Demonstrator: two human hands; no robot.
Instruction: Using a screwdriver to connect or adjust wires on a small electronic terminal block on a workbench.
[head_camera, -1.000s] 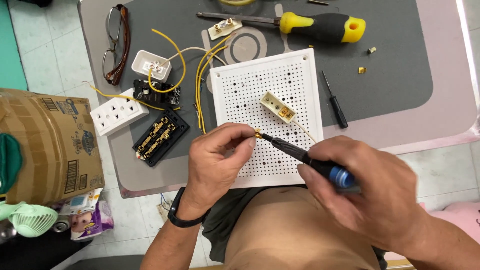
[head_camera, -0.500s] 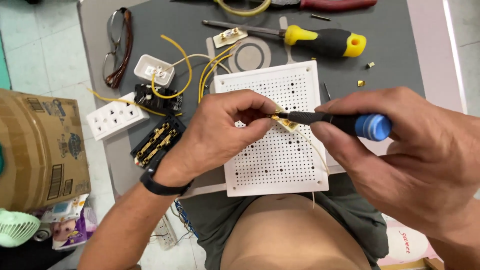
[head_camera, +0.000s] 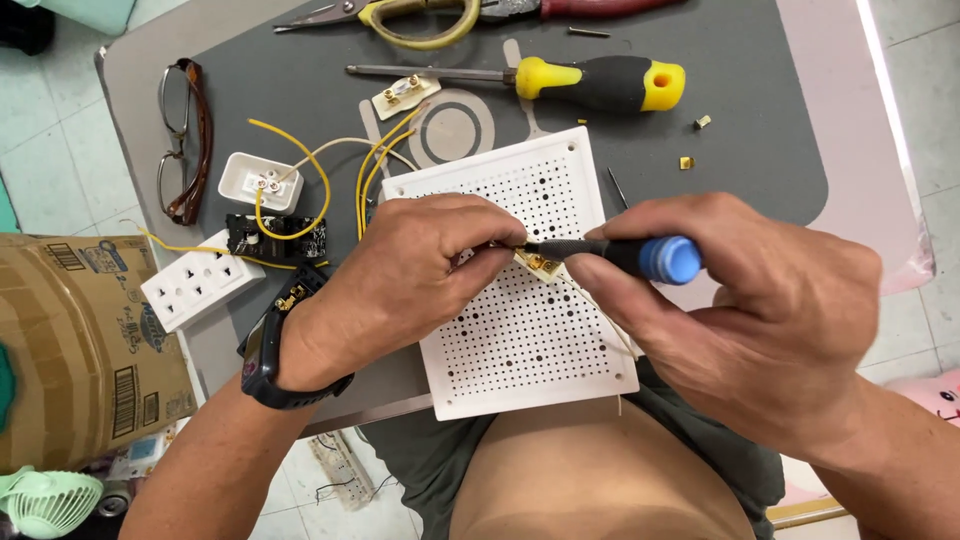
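A white perforated board (head_camera: 520, 340) lies on the grey table mat. My left hand (head_camera: 400, 285) rests on the board and pinches a small cream terminal block (head_camera: 540, 264) with brass contacts. My right hand (head_camera: 760, 310) grips a small screwdriver (head_camera: 620, 252) with a black shaft and blue cap, its tip at the terminal block. Yellow wires (head_camera: 375, 170) run from the board's far left edge.
A large yellow-and-black screwdriver (head_camera: 590, 80) and pliers (head_camera: 430, 15) lie at the back. Glasses (head_camera: 185, 140), a white socket plate (head_camera: 195, 280), a small white box (head_camera: 258, 182) and a black part (head_camera: 275, 238) sit left. A cardboard box (head_camera: 80, 350) stands at far left.
The view has moved closer. Both hands moved up the board to the terminal block; the screwdriver turned from slanted to level, tip on the block.
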